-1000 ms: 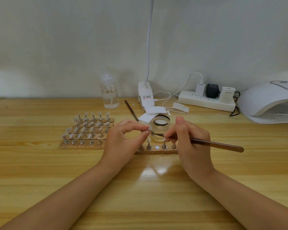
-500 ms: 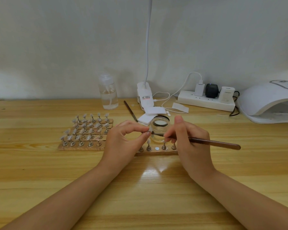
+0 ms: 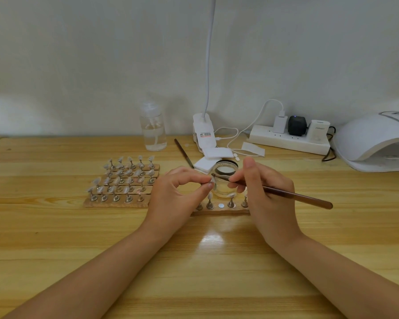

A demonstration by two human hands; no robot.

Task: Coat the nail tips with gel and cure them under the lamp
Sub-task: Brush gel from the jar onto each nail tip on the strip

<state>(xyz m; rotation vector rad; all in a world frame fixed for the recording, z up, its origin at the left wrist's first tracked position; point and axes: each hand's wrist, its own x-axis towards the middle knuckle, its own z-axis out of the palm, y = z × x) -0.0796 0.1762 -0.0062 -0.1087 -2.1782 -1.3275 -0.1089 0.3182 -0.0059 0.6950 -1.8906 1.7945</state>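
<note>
My left hand (image 3: pixel 175 194) pinches a small nail tip (image 3: pixel 212 180) on its stand between thumb and forefinger. My right hand (image 3: pixel 266 194) grips a brown gel brush (image 3: pixel 293 195), and its bristle end touches the pinched tip. Just behind both hands stands a small open glass jar of clear gel (image 3: pixel 224 180). Under the hands lies a wooden strip (image 3: pixel 219 210) with a few nail stands and one bare round magnet spot. At the far right sits the white curing lamp (image 3: pixel 373 141), its opening facing left.
Wooden strips with several nail tips on stands (image 3: pixel 122 180) lie left of my hands. Behind are a clear spray bottle (image 3: pixel 153 130), a second brush (image 3: pixel 183 153), white pads (image 3: pixel 207 161), a clip lamp base (image 3: pixel 203 132) and a power strip with plugs (image 3: pixel 288 139).
The hands have barely moved. The brush handle sits slightly lower on the right, and its bristles keep stroking the pinched tip.
</note>
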